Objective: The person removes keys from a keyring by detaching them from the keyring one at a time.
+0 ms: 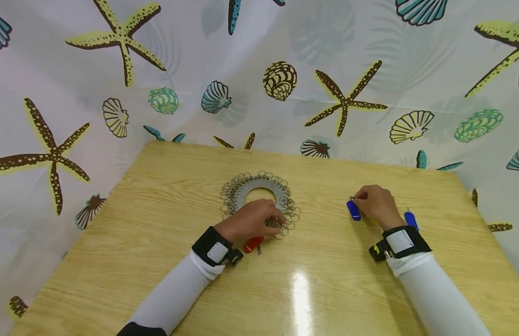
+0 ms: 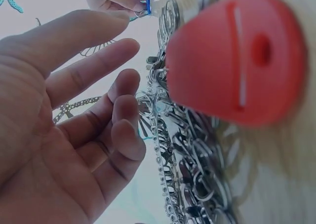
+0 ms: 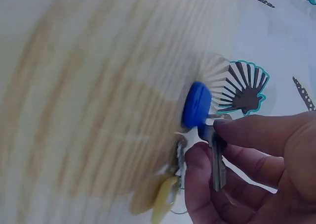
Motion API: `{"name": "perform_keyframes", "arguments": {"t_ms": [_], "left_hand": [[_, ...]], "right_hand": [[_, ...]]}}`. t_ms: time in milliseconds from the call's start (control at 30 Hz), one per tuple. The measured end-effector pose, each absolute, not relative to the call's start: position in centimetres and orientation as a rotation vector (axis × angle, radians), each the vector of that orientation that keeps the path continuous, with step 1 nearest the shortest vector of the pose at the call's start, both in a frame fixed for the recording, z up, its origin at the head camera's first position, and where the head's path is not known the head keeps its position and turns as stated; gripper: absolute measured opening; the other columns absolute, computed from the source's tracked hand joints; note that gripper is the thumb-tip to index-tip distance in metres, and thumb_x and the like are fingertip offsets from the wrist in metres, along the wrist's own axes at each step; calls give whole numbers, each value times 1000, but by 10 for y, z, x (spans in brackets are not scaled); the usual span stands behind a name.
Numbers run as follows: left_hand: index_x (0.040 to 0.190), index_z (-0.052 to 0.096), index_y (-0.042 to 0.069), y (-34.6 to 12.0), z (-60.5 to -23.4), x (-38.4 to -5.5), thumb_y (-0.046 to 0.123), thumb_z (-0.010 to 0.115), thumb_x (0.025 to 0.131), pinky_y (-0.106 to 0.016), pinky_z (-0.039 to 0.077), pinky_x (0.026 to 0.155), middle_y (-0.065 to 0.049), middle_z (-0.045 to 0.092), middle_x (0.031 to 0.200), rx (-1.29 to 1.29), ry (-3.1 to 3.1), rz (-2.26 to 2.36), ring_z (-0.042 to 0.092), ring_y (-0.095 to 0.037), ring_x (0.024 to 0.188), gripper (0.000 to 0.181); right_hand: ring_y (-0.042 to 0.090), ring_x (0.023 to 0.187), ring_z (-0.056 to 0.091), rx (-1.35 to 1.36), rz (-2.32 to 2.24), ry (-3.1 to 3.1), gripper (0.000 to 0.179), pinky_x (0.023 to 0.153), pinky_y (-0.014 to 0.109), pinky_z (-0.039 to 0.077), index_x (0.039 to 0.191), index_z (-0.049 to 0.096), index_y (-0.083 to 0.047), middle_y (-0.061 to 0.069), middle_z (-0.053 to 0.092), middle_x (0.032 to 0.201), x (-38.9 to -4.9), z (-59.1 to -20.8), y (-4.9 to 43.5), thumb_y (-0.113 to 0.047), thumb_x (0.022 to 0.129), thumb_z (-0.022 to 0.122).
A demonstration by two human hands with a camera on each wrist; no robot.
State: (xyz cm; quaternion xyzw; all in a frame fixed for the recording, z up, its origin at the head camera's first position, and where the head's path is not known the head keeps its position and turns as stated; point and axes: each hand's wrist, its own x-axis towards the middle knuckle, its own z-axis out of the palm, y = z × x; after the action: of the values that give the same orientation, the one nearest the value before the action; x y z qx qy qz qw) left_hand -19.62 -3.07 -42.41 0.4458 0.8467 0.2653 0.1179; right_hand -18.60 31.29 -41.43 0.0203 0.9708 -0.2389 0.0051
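My right hand (image 1: 375, 205) pinches a key (image 3: 217, 159) between thumb and fingers, just above the table. A blue key tag (image 1: 354, 211) hangs from that key. Close below the same hand, a yellow tag (image 3: 165, 199) with a key lies on the wood. My left hand (image 1: 251, 220) hovers over the near side of a flat metal ring (image 1: 280, 191), fingers loosely bent and holding nothing. Many small wire rings and clips line the ring's edge. Beneath the left hand a red key tag (image 2: 237, 61) lies beside the ring, with a key tip showing.
Another blue key tag (image 1: 410, 219) lies to the right of my right wrist. The wooden table (image 1: 158, 196) ends at a white cloth (image 1: 259, 116) printed with starfish and shells, hanging behind and at the sides.
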Motion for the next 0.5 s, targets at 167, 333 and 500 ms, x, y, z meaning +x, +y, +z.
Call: {"name": "perform_keyframes", "arguments": {"t_ms": [167,333,500], "left_hand": [[108,73,13,-32,-424,-197,19,71,90,-24,46,72,-3,59,94,1310,2480,779,55,-15,85,20],[108,73,12,-34,-422,-197,18,70,89,-25,46,71,-3,60,93,1318,2485,794,56,-16,85,20],[107,74,12,-34,-419,-198,18,69,90,-25,46,71,-4,61,93,1312,2490,809,57,-17,85,19]], "right_hand": [[22,63,57,48,-711,3063,14,53,32,44,93,69,5,13,65,77,-180,-409,309,-8,88,67],[28,72,58,-2,-654,3094,12,62,41,48,95,68,5,16,64,83,-172,-407,301,-4,87,66],[29,74,58,-48,-625,3078,12,66,44,49,96,67,5,17,65,84,-164,-411,296,-2,86,67]]}}
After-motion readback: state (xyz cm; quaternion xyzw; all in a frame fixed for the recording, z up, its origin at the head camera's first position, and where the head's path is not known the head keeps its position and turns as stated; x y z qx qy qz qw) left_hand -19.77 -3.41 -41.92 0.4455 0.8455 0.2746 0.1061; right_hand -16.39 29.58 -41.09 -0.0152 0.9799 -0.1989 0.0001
